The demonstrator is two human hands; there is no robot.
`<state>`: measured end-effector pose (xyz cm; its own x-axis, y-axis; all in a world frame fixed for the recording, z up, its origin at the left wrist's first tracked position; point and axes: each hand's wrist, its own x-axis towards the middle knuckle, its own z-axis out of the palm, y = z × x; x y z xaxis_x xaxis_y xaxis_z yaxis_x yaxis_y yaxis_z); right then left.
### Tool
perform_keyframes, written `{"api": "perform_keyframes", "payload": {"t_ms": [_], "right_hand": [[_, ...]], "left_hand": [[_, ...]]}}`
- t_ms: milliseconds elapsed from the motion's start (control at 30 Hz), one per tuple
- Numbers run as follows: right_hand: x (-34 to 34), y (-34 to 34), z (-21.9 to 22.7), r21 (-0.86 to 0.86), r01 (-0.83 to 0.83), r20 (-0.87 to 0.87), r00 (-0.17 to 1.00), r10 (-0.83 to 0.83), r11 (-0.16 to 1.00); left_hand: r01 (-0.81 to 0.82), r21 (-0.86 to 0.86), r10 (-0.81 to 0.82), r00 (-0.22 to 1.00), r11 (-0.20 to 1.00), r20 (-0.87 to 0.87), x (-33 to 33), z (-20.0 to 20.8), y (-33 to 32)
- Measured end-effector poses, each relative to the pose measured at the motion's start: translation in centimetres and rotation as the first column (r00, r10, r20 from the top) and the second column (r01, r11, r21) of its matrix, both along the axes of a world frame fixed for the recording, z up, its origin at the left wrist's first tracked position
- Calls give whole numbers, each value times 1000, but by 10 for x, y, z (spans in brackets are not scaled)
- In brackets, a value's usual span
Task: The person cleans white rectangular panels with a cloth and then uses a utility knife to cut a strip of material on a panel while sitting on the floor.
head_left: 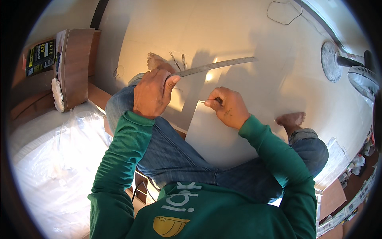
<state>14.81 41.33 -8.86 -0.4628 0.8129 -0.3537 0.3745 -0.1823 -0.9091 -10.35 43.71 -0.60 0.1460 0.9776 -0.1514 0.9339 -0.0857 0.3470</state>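
My left hand (153, 93) is closed around one end of a long metal ruler (219, 65). The ruler reaches away to the right, above the floor. My right hand (229, 105) is closed in a pinch, and a small thin whitish piece (202, 101) pokes out from its fingertips. Something dark shows between those fingers, too small to name. Below my right hand, a flat white sheet (215, 137) lies between my legs. Two slim tool-like sticks (183, 60) lie on the floor beside my left foot.
A box-like wooden cabinet (75, 67) with a black package (40, 57) stands at left. Clear plastic sheeting (59, 167) covers something at lower left. A fan (363, 81) stands at right, above papers (332, 161). A thin cable (284, 3) lies at the far side.
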Motion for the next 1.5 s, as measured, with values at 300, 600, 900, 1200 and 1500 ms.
{"api": "perform_keyframes", "payload": {"t_ms": [300,600,900,1200,1500], "right_hand": [[75,47,-32,64,-134,203,972,119,989],[97,21,-23,-36,-104,204,973,109,994],[125,17,-29,-77,-112,325,936,131,991],[148,9,4,-432,-302,204,885,418,850],[152,-18,-48,-161,-196,549,797,253,967]], "left_hand": [[8,63,-8,1000,998,-6,-6,-4,-1],[-11,-74,9,999,997,-35,-1,-6,2],[55,10,-56,998,998,30,4,-3,-1],[18,-89,-17,1000,996,20,3,-1,0],[80,6,-80,997,997,4,2,-8,-1]]}}
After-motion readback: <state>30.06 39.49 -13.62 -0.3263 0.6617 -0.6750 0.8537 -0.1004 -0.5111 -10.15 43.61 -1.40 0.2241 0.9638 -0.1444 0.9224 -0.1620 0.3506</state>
